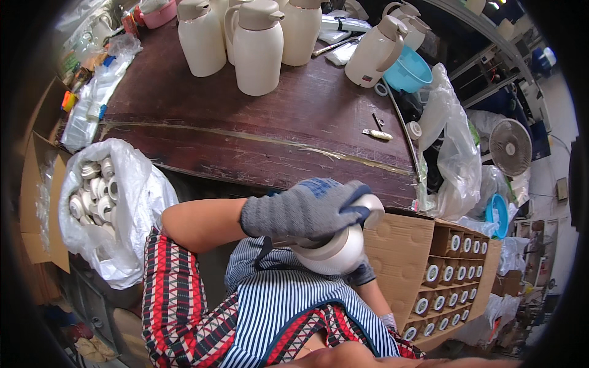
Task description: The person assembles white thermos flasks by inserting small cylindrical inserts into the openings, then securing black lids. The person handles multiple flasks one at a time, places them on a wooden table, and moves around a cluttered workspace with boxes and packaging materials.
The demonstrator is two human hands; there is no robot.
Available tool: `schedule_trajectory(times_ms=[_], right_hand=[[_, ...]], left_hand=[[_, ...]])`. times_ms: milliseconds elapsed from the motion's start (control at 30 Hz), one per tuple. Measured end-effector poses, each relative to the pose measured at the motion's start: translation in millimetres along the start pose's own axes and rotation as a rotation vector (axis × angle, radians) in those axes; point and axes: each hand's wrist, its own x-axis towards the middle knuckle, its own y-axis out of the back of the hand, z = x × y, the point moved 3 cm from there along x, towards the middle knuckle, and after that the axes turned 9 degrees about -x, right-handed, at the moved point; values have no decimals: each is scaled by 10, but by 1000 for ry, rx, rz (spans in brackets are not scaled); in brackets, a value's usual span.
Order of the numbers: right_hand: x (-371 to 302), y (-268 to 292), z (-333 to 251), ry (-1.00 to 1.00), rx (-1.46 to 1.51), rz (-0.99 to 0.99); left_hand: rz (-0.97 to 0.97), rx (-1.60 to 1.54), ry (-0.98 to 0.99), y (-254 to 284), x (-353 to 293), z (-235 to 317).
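Left box [60, 214]: open cardboard, standing next to the sack.
Sack [153, 190]: white plastic, mouth gaping, with a heap of white parts [98, 193] inside.
Table [184, 110]: dark reddish wood, scuffed, a pale seam running across it.
Cream jugs [259, 61]: a close group, upright, toward the table's far side.
Left hand [304, 208]: in a grey and blue glove, fingers clasped on the upper end of the held jug.
Held jug [334, 254]: white, tilted, off the table, just in front of the worker's striped apron [276, 300].
Right hand [363, 274]: gloved too, mostly hidden behind the held jug; from here I can't tell whether it grips.
Lone jug [371, 55]: cream, apart from the group, beside the blue basin [408, 70].
Knife [377, 134]: pale-handled, lying on the table near its right edge.
Carton [396, 264]: open, divided into cells, round white-topped pieces in rows.
Fan [511, 147]: round, grey, beyond the plastic bags [457, 165].
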Motion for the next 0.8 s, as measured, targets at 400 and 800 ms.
schedule_trajectory(times_ms=[400,800], right_hand=[[-186,37,185,-23,42,77],[-1132,635,-342,199,-583,421]], left_hand=[[198,-591,-11,-214,-40,60],[484,-1011,247,-479,-686,-702]])
